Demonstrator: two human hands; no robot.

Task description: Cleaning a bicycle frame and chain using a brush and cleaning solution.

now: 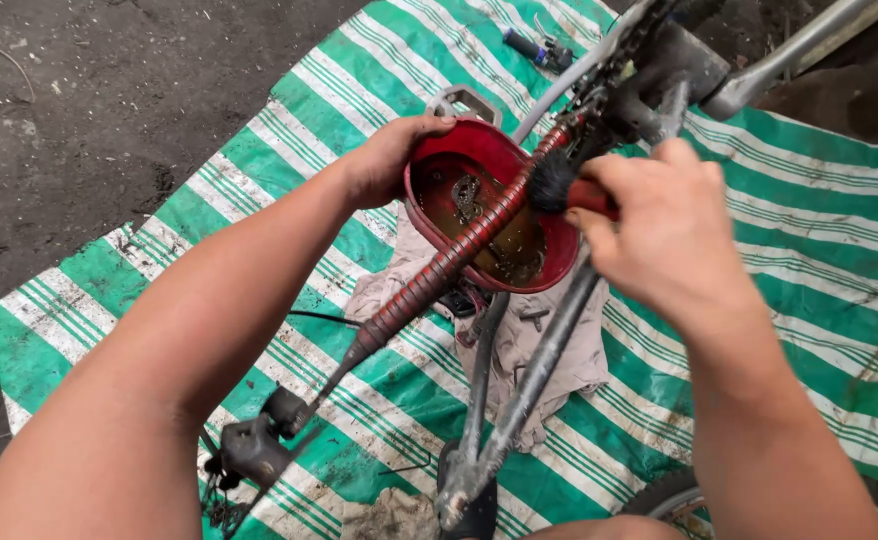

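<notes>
Red bowl [494, 215]: rigid, oily liquid inside, likely slippery; left hand [389, 160] clenched on rim, best hold. Brush [559, 185]: light, red handle grasped by right hand [659, 235].

I see a red bowl [479, 160] under my left hand [384, 160], a red-handled black brush [559, 185] in my right hand [659, 235], a red-wrapped bar [439, 270] between them, and a green-and-white striped tarp [359, 80] beneath.
</notes>
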